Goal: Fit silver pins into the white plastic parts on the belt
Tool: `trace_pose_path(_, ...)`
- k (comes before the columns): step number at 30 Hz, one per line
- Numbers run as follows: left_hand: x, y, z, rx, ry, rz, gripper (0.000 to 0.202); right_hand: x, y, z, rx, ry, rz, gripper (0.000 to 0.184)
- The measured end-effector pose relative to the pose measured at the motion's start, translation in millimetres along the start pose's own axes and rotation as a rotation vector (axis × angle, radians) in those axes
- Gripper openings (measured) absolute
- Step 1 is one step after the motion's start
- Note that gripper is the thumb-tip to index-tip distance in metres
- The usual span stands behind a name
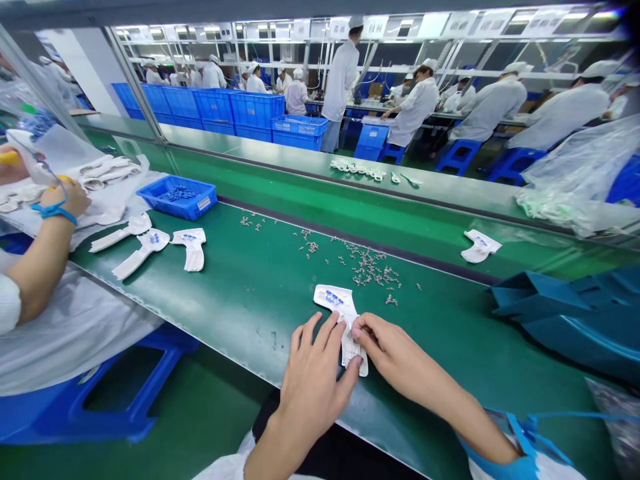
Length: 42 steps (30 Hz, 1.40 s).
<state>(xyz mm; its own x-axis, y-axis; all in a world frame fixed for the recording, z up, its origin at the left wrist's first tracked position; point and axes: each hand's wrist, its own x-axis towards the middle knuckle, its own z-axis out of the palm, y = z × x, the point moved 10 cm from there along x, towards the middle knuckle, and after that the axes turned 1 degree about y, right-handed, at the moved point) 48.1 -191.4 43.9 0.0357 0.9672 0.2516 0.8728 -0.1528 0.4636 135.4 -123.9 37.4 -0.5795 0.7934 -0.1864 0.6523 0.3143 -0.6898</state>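
A white plastic housing half point(334, 299), shaped like a pistol-grip shell with blue parts in its upper end, lies on the green work surface before me. My left hand point(314, 370) holds it down, its fingertips at the left edge and its thumb on the handle. At the handle's right side my right hand point(393, 347) is closed in a pinch, fingertips against the shell. Whatever sits in that pinch is too small or hidden. Just beyond the shell is a scatter of small metal pieces point(370, 267), seemingly screws.
More white housing halves point(189, 248) and a blue tray point(177, 198) of blue parts are at left, beside a co-worker's hand point(63, 200). Another shell point(480, 246) lies on the green strip beyond. Teal bins point(570, 313) stand at right. Several people work behind.
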Motion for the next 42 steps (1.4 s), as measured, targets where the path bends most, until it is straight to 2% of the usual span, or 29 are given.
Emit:
trace_pose_path(5, 0, -1, 0.3, 0.002, -0.009, -0.006, 0.048, 10, -10, -6, -0.128, -0.080, -0.058, 0.026)
trace_pose_path(11, 0, -1, 1.4, -0.003, -0.021, -0.012, 0.048, 14, -16, -2, -0.167, -0.192, -0.057, 0.025)
trace_pose_path(20, 0, -1, 0.3, -0.021, -0.021, -0.017, 0.048, 14, -11, -5, -0.180, -0.113, -0.047, 0.017)
trace_pose_path(26, 0, -1, -0.8, -0.013, -0.005, -0.012, 0.047, 15, 5, -1, -0.079, -0.093, 0.019, 0.012)
trace_pose_path(30, 0, -1, -0.9, -0.010, -0.011, -0.016, 0.047, 18, 17, -2, 0.138, -0.078, 0.069, 0.019)
trace_pose_path(36, 0, -1, 0.3, -0.003, -0.007, -0.001, 0.046, 11, 29, -12, 0.898, -0.053, 0.195, 0.048)
trace_pose_path(38, 0, -1, -0.4, 0.004, 0.011, 0.004, 0.046, 8, 27, -15, 1.002, -0.058, 0.208, 0.057)
trace_pose_path(42, 0, 0, -1.0, 0.019, 0.031, 0.013, 0.045, 6, 22, -19, 1.011, -0.064, 0.216, 0.069)
